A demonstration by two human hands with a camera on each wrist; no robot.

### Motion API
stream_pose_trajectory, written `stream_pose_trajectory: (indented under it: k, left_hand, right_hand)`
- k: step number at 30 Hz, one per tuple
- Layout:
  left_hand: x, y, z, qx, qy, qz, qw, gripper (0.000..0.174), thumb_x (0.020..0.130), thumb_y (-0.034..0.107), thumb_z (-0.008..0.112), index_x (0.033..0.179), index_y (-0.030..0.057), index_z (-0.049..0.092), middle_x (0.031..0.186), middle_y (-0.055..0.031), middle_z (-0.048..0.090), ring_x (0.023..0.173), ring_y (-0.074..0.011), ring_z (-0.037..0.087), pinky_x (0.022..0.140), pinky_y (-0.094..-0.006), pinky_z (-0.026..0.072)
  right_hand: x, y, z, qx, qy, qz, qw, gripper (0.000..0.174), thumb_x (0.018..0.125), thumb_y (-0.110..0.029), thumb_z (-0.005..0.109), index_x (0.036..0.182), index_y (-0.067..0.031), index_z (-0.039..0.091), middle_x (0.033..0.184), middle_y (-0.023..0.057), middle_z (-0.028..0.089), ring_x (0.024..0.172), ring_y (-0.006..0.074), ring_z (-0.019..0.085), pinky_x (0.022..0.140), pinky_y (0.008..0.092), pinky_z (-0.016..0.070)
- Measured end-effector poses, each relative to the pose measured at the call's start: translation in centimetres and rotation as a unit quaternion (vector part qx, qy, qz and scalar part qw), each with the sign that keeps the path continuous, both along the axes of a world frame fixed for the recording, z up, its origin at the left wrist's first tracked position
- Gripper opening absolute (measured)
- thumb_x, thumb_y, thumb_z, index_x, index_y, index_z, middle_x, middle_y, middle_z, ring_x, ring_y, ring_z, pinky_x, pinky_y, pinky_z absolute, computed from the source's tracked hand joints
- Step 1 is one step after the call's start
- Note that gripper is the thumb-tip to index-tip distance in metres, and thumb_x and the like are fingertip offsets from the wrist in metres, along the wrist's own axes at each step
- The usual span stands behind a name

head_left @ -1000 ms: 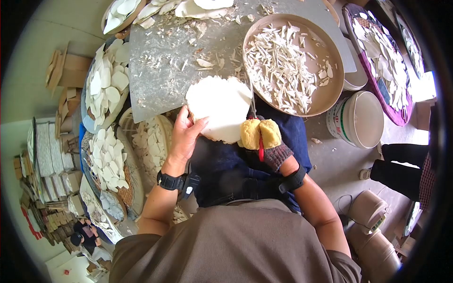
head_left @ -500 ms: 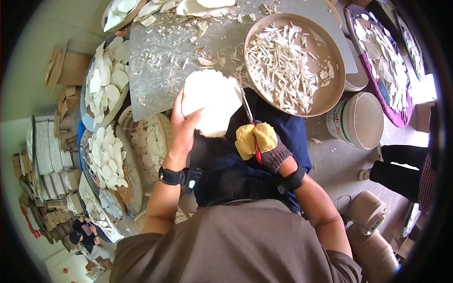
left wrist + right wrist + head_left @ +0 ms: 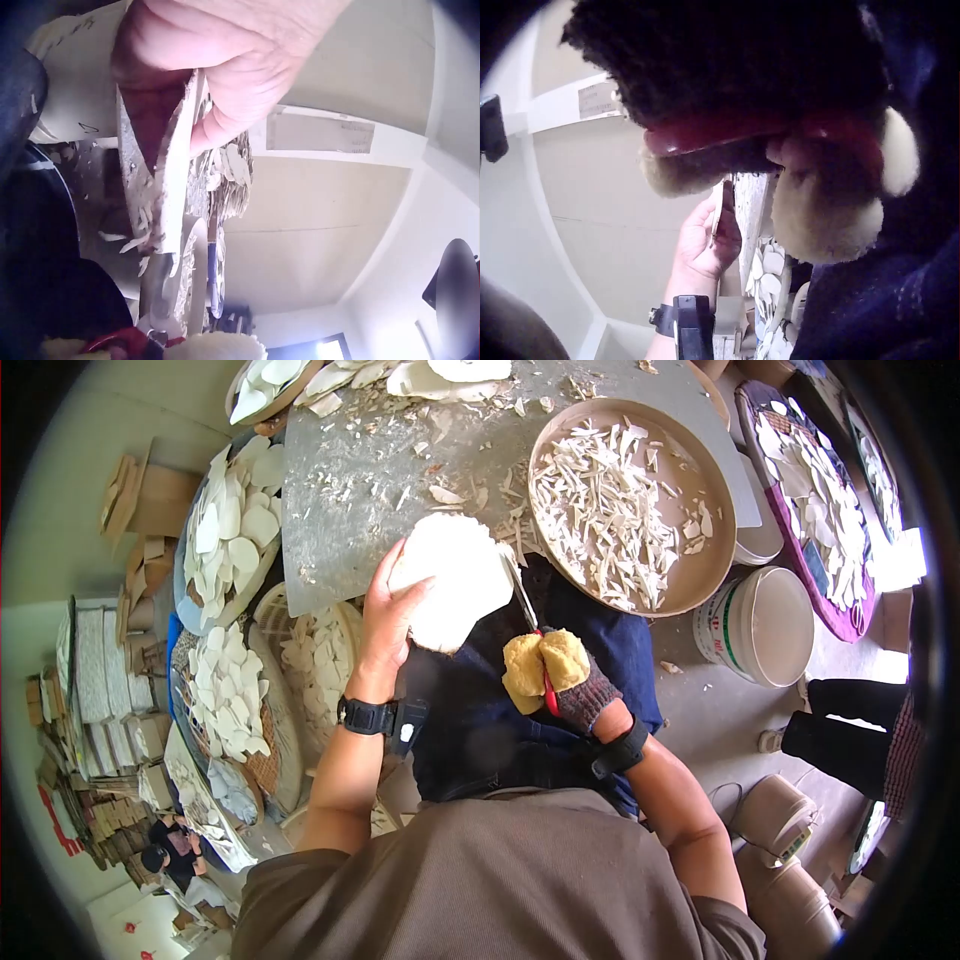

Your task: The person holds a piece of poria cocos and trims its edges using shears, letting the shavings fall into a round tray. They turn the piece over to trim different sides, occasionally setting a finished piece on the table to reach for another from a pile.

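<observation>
My bare left hand (image 3: 385, 625) grips a flat, roundish white slab (image 3: 455, 585), thumb on top and fingers underneath. Edge-on in the left wrist view, the slab (image 3: 177, 169) is thin, with a rough brownish rim. My right hand (image 3: 588, 698), in a dark knitted glove, holds red-handled scissors (image 3: 524, 598) wrapped in thick yellow padding. Their blades point up and left, with the tips right at the slab's right edge. Both red handles (image 3: 705, 137) and pale padding show in the right wrist view, where the glove hides most of the fingers.
Ahead is a grey metal table (image 3: 350, 480) strewn with chips. A round tray (image 3: 728, 510) of white slivers overlaps its right side. White buckets (image 3: 770, 625) stand to the right. Baskets of white slices (image 3: 228, 695) line the left. Another person's dark-clothed legs (image 3: 845, 730) appear at right.
The slab has shifted left, away from my right hand, and turned in my left hand. The scissors have drawn slightly down, so more blade shows. In the last half second little has moved.
</observation>
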State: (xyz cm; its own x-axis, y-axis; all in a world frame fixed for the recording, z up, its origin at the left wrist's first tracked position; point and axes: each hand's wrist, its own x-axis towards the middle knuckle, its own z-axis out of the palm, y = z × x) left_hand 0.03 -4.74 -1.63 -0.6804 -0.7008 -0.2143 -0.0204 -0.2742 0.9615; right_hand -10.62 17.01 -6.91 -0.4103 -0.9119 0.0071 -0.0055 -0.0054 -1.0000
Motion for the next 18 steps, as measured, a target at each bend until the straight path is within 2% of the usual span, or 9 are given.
stream_pose_trajectory:
  k: [1,4,5,7,10,12,14,16,18]
  left_hand:
    - [0.0,-0.3,-0.1,-0.005,0.005,-0.005,1.000,0.064,0.077,-0.004,0.064,0.134,-0.0003,0.035,0.127,-0.0121,0.048,0.111,-0.0179,0.051,0.093,-0.0291,0.0450]
    - [0.0,-0.6,0.3,0.020,0.003,-0.039,0.999,0.063,0.077,-0.004,0.064,0.133,-0.0002,0.037,0.125,-0.0118,0.049,0.109,-0.0173,0.053,0.092,-0.0285,0.0456]
    - [0.0,-0.6,0.5,0.035,0.001,-0.053,0.998,0.062,0.077,-0.004,0.064,0.133,-0.0002,0.037,0.125,-0.0117,0.050,0.109,-0.0171,0.053,0.091,-0.0284,0.0457]
    - [0.0,-0.5,0.7,0.039,-0.005,-0.053,0.998,0.063,0.077,-0.003,0.063,0.133,-0.0014,0.036,0.126,-0.0120,0.048,0.111,-0.0180,0.052,0.092,-0.0291,0.0451]
    - [-0.1,-0.7,0.5,0.040,-0.010,-0.060,0.997,0.064,0.076,-0.003,0.063,0.134,-0.0021,0.036,0.127,-0.0121,0.048,0.112,-0.0185,0.051,0.093,-0.0294,0.0444]
    - [-0.1,-0.7,0.3,0.038,-0.010,-0.061,0.997,0.064,0.076,-0.004,0.063,0.134,-0.0022,0.036,0.127,-0.0122,0.047,0.112,-0.0185,0.051,0.093,-0.0293,0.0442]
    - [-0.1,-0.7,0.3,0.033,-0.008,-0.057,0.998,0.064,0.076,-0.004,0.063,0.134,-0.0021,0.036,0.127,-0.0123,0.047,0.112,-0.0186,0.051,0.093,-0.0291,0.0442]
    - [0.0,-0.9,0.1,0.035,0.001,-0.054,0.998,0.063,0.076,-0.003,0.064,0.133,-0.0018,0.037,0.126,-0.0118,0.049,0.111,-0.0181,0.051,0.093,-0.0289,0.0446]
    - [-0.1,-1.0,0.2,0.038,0.005,-0.054,0.998,0.062,0.076,-0.003,0.065,0.132,-0.0014,0.038,0.125,-0.0117,0.049,0.110,-0.0179,0.052,0.092,-0.0288,0.0449]
  right_hand:
    - [0.0,0.0,-0.1,0.008,-0.036,0.007,0.999,0.021,0.064,-0.015,0.064,0.084,-0.0079,0.059,0.077,0.0119,0.059,0.075,0.0320,0.058,0.065,0.0405,0.0480]
    - [-0.2,0.2,-0.4,0.006,-0.038,0.015,0.999,0.024,0.064,-0.015,0.065,0.086,-0.0080,0.060,0.080,0.0117,0.060,0.076,0.0316,0.058,0.065,0.0405,0.0482]
    - [0.0,0.1,-1.3,0.007,-0.080,0.003,0.997,0.024,0.064,-0.016,0.065,0.086,-0.0081,0.060,0.081,0.0116,0.061,0.077,0.0315,0.058,0.066,0.0403,0.0483]
    - [0.0,0.1,-1.0,0.010,-0.077,0.004,0.997,0.024,0.064,-0.016,0.065,0.086,-0.0082,0.060,0.083,0.0115,0.061,0.078,0.0314,0.058,0.067,0.0399,0.0485]
    - [-0.8,0.4,0.6,-0.007,0.108,0.029,0.994,0.023,0.065,-0.015,0.065,0.086,-0.0081,0.059,0.084,0.0115,0.061,0.079,0.0314,0.059,0.068,0.0392,0.0489]
    - [-1.1,0.3,1.1,-0.054,0.291,0.027,0.955,0.023,0.065,-0.015,0.065,0.086,-0.0081,0.059,0.084,0.0116,0.061,0.080,0.0314,0.059,0.070,0.0389,0.0491]
    - [-0.7,0.4,0.5,-0.008,0.147,0.021,0.989,0.023,0.066,-0.016,0.065,0.087,-0.0082,0.060,0.085,0.0116,0.061,0.080,0.0317,0.059,0.070,0.0391,0.0493]
    - [-0.3,0.5,0.4,0.010,0.061,0.018,0.998,0.023,0.066,-0.016,0.065,0.088,-0.0083,0.060,0.085,0.0118,0.061,0.080,0.0319,0.059,0.070,0.0394,0.0495]
    - [-0.2,0.4,0.2,0.004,0.056,0.021,0.998,0.023,0.066,-0.016,0.065,0.088,-0.0083,0.060,0.086,0.0120,0.062,0.079,0.0320,0.059,0.071,0.0396,0.0496]
